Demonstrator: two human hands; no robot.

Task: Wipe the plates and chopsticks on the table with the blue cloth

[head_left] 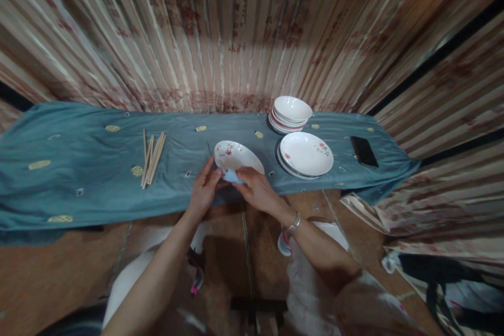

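Observation:
A white plate with a red flower print (240, 156) is tilted toward me near the front edge of the cloth-covered table. My left hand (203, 187) grips its left rim, thumb on top and fingers at the side. In my right hand (258, 189) is a bunched light blue cloth (232, 176), pressed against the plate's near rim. To the right lies a stack of similar flowered plates (307, 154). Behind that stack stand several nested white bowls (292, 110).
Several chopsticks (153, 160) lie loosely bunched on the teal tablecloth (94, 178) at left. A black phone (364, 151) rests near the right end. Pleated, patterned curtains (220, 37) hang right behind the table and along its right side.

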